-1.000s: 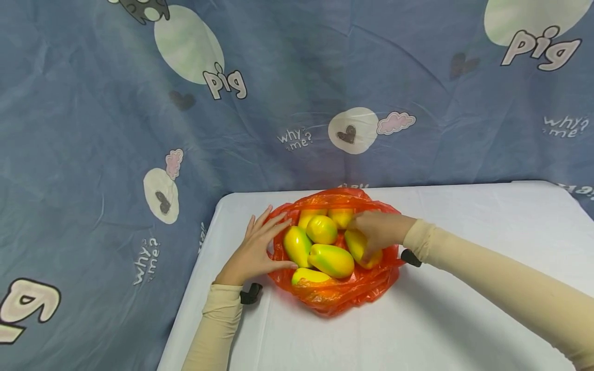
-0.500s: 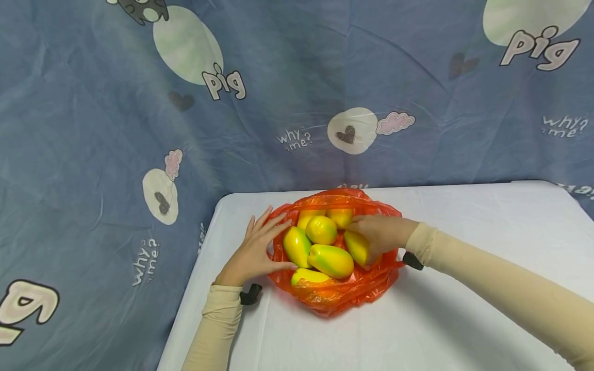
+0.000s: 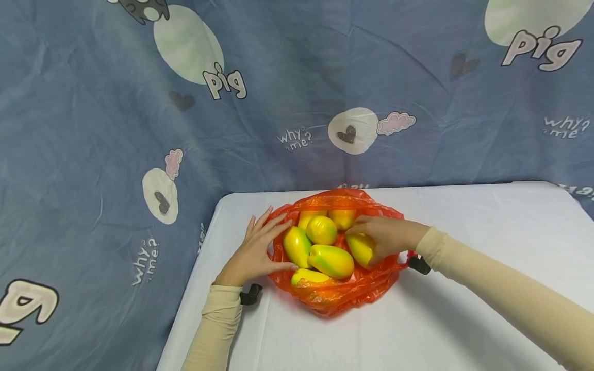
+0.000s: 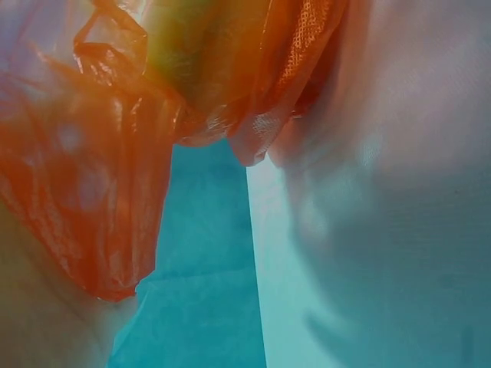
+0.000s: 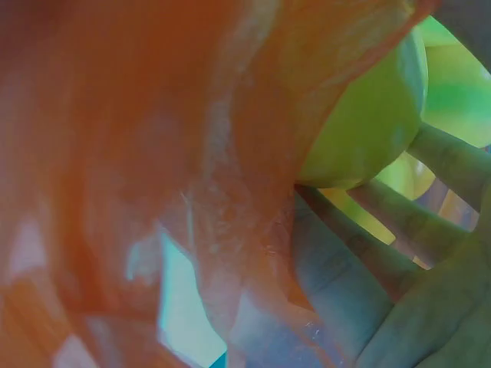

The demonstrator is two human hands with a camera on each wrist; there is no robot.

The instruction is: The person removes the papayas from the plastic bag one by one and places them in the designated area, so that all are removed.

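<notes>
An open red plastic bag (image 3: 325, 305) holds several glossy yellow-green fruits that look like mangoes, with one mango (image 3: 331, 261) in the middle and another mango (image 3: 297, 246) at the left. Inside the bag's right side my right hand (image 3: 387, 237) grips a mango (image 3: 360, 247); in the right wrist view the fingers curve round that mango (image 5: 368, 123), and bag film hides part of it. My left hand (image 3: 255, 252) spreads its fingers against the bag's left rim, thumb at the lower edge. The left wrist view shows mostly the bag (image 4: 115, 192), with a fruit visible through it.
The bag rests on a white-covered table (image 3: 464, 299), near its far left corner. Behind hangs a blue printed cloth (image 3: 278, 170). Each wrist carries a small black device, such as the left one (image 3: 251, 294).
My right hand has shifted slightly to the right, and the mango in its grip has moved a little with it. The left hand stays where it was.
</notes>
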